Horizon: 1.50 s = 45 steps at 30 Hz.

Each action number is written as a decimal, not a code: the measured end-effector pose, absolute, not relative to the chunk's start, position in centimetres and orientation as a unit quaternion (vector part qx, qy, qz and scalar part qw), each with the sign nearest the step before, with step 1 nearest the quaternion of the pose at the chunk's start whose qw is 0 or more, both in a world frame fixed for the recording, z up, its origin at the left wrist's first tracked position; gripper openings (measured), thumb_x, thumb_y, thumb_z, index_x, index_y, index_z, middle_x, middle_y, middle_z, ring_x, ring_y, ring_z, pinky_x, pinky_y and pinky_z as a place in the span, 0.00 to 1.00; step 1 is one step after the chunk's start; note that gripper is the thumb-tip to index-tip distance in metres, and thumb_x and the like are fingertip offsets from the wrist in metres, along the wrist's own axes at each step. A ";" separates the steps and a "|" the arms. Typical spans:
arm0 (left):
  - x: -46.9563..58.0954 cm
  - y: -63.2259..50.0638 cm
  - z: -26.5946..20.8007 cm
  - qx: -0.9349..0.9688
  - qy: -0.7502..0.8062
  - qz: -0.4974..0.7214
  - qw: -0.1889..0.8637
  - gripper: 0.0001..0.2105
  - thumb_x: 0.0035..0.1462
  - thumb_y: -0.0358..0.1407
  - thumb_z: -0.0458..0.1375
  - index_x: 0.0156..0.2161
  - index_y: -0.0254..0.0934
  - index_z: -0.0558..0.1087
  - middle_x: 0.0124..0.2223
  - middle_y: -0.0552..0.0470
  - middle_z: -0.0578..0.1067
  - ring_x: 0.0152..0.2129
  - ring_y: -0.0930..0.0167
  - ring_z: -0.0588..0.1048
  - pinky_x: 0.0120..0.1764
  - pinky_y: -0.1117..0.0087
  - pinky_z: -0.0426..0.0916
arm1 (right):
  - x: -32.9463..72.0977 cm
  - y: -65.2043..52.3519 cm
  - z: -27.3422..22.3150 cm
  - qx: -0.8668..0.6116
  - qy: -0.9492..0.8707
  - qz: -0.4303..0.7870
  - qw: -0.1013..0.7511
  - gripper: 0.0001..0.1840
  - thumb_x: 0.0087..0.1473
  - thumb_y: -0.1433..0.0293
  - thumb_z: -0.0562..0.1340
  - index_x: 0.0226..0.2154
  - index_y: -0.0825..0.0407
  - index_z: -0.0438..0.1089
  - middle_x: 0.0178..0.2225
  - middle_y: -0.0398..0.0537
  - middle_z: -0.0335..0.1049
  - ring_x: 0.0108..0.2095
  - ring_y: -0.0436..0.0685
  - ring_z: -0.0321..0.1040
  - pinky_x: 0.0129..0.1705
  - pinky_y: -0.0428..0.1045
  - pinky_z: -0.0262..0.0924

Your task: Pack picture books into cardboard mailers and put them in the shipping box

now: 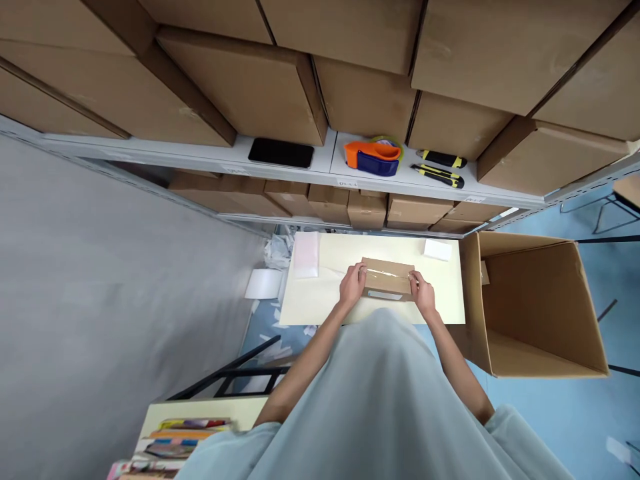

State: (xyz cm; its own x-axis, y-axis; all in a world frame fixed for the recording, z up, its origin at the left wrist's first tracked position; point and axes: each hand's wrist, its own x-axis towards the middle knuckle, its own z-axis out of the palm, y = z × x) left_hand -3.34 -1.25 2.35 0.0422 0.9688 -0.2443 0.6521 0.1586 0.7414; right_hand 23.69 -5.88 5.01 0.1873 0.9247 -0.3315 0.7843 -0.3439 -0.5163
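A small brown cardboard box [388, 283] lies on the pale tabletop [320, 310] in front of me. Shiny clear tape runs along its top, and a whitish label shows on its near side. My left hand [353, 284] grips the left end, fingers closed at the upper left corner. At the opposite end my right hand [423, 292] is closed on the right edge, near the end of the tape. The fingertips partly cover both ends of the box.
A large open carton [545, 300] stands right of the table. A pink-white stack [306, 255] and a small white box [437, 250] lie on the table. The shelf above holds a phone [281, 153], an orange-blue tape dispenser [373, 159], utility knives [437, 176] and several cartons.
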 end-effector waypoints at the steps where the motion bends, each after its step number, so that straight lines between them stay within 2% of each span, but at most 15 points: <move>1: -3.5 -2.3 2.0 0.616 0.657 0.217 0.377 0.14 0.76 0.38 0.50 0.59 0.44 0.73 0.57 0.43 0.78 0.49 0.61 0.80 0.52 0.62 0.72 | 23.6 -6.9 4.7 -0.758 -0.561 0.309 0.127 0.25 0.75 0.56 0.48 0.59 0.46 0.73 0.43 0.52 0.85 0.41 0.65 0.82 0.45 0.53 0.69; 4: -3.9 -5.0 1.1 0.603 0.658 0.226 0.390 0.13 0.76 0.38 0.50 0.59 0.43 0.72 0.59 0.42 0.77 0.51 0.61 0.79 0.53 0.61 0.73 | 23.4 -9.5 3.9 -0.747 -0.559 0.329 0.144 0.26 0.75 0.54 0.48 0.60 0.46 0.72 0.48 0.53 0.85 0.43 0.66 0.83 0.46 0.54 0.70; 7: -4.3 -6.2 0.6 0.588 0.659 0.223 0.412 0.13 0.76 0.40 0.50 0.58 0.42 0.71 0.58 0.43 0.77 0.48 0.62 0.79 0.52 0.62 0.73 | 23.4 -10.5 3.7 -0.742 -0.553 0.346 0.158 0.25 0.74 0.52 0.50 0.59 0.45 0.72 0.52 0.53 0.84 0.46 0.66 0.83 0.48 0.55 0.71; 9: -4.5 -5.9 0.6 0.590 0.654 0.220 0.419 0.12 0.76 0.40 0.51 0.57 0.42 0.71 0.57 0.43 0.77 0.46 0.63 0.79 0.52 0.62 0.72 | 23.5 -10.1 3.7 -0.741 -0.551 0.351 0.156 0.25 0.74 0.52 0.50 0.59 0.45 0.72 0.50 0.53 0.84 0.46 0.66 0.83 0.48 0.55 0.71; 13: -4.8 -4.5 1.0 0.606 0.638 0.219 0.421 0.13 0.76 0.40 0.50 0.58 0.42 0.71 0.59 0.43 0.76 0.45 0.63 0.78 0.51 0.61 0.72 | 24.0 -8.7 4.0 -0.734 -0.566 0.349 0.140 0.26 0.75 0.52 0.49 0.61 0.46 0.71 0.42 0.52 0.84 0.41 0.66 0.83 0.46 0.55 0.70; 15: -5.0 -4.2 1.3 0.610 0.629 0.220 0.428 0.13 0.76 0.40 0.50 0.58 0.43 0.72 0.59 0.43 0.76 0.45 0.64 0.78 0.51 0.62 0.72 | 24.2 -8.4 4.0 -0.728 -0.577 0.345 0.134 0.25 0.75 0.53 0.49 0.61 0.46 0.71 0.42 0.51 0.84 0.40 0.65 0.82 0.44 0.54 0.70; 20: -5.4 -4.5 1.6 0.609 0.623 0.213 0.442 0.13 0.75 0.40 0.52 0.58 0.42 0.73 0.57 0.44 0.77 0.44 0.65 0.79 0.53 0.62 0.74 | 24.1 -8.9 4.0 -0.724 -0.604 0.314 0.110 0.22 0.74 0.57 0.51 0.59 0.46 0.72 0.51 0.54 0.84 0.42 0.65 0.83 0.44 0.55 0.73; 24: -5.6 -4.6 2.1 0.638 0.610 0.213 0.419 0.13 0.73 0.36 0.52 0.57 0.42 0.75 0.58 0.44 0.76 0.54 0.62 0.78 0.60 0.58 0.73 | 23.8 -9.2 4.8 -0.712 -0.642 0.268 0.090 0.23 0.76 0.58 0.49 0.59 0.47 0.74 0.64 0.58 0.77 0.48 0.65 0.83 0.44 0.57 0.77; 26: -5.8 -3.9 2.7 0.657 0.609 0.202 0.396 0.12 0.70 0.33 0.56 0.54 0.42 0.78 0.59 0.42 0.76 0.59 0.59 0.76 0.62 0.55 0.73 | 23.8 -8.6 5.5 -0.704 -0.667 0.228 0.086 0.22 0.77 0.57 0.51 0.55 0.48 0.77 0.68 0.60 0.72 0.55 0.66 0.80 0.49 0.59 0.78; 28: -6.0 -2.1 4.0 0.679 0.601 0.199 0.372 0.10 0.68 0.32 0.58 0.50 0.41 0.80 0.61 0.41 0.76 0.64 0.55 0.74 0.64 0.51 0.72 | 23.8 -6.8 6.7 -0.684 -0.699 0.180 0.105 0.21 0.76 0.58 0.53 0.50 0.49 0.79 0.68 0.62 0.71 0.59 0.68 0.78 0.56 0.62 0.77; 30: -6.3 0.8 6.1 0.704 0.581 0.221 0.345 0.09 0.68 0.32 0.59 0.48 0.41 0.81 0.61 0.41 0.77 0.65 0.54 0.73 0.66 0.49 0.71 | 23.5 -3.7 8.8 -0.646 -0.737 0.136 0.148 0.20 0.76 0.59 0.54 0.50 0.49 0.79 0.65 0.63 0.74 0.61 0.70 0.76 0.61 0.66 0.74; 33: -6.4 7.0 11.0 0.735 0.544 0.303 0.267 0.10 0.72 0.35 0.57 0.51 0.42 0.80 0.65 0.41 0.76 0.63 0.55 0.74 0.67 0.47 0.71 | 22.3 3.2 13.7 -0.587 -0.777 0.080 0.211 0.21 0.76 0.57 0.55 0.53 0.51 0.78 0.63 0.65 0.75 0.63 0.72 0.73 0.64 0.68 0.69; 37: -5.4 16.2 18.1 0.755 0.505 0.388 0.154 0.11 0.74 0.37 0.55 0.53 0.41 0.78 0.64 0.40 0.75 0.63 0.56 0.73 0.67 0.48 0.70 | 19.0 14.3 21.3 -0.550 -0.800 0.025 0.239 0.26 0.76 0.55 0.55 0.63 0.54 0.71 0.63 0.68 0.72 0.63 0.73 0.70 0.63 0.66 0.67; 41: -3.7 21.9 22.1 0.751 0.505 0.411 0.110 0.12 0.73 0.33 0.54 0.54 0.40 0.78 0.64 0.39 0.75 0.63 0.57 0.73 0.69 0.52 0.67 | 15.4 23.3 25.6 -0.557 -0.810 0.004 0.185 0.27 0.72 0.59 0.61 0.65 0.60 0.68 0.63 0.73 0.71 0.62 0.76 0.69 0.64 0.68 0.63; 45: -2.4 23.2 22.7 0.741 0.502 0.429 0.121 0.10 0.71 0.32 0.56 0.52 0.40 0.78 0.62 0.39 0.75 0.61 0.55 0.73 0.68 0.51 0.67 | 13.2 27.6 26.3 -0.608 -0.790 0.055 0.050 0.24 0.69 0.65 0.65 0.61 0.64 0.71 0.60 0.74 0.75 0.62 0.74 0.72 0.69 0.65 0.58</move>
State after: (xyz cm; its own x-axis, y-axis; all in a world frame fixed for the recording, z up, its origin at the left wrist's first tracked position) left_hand -2.37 23.21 22.74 0.1286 0.8482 0.5138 0.6403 -0.4667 0.6101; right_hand 13.22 27.63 26.26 -0.2556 0.9667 0.0129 0.9557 0.2546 -0.1474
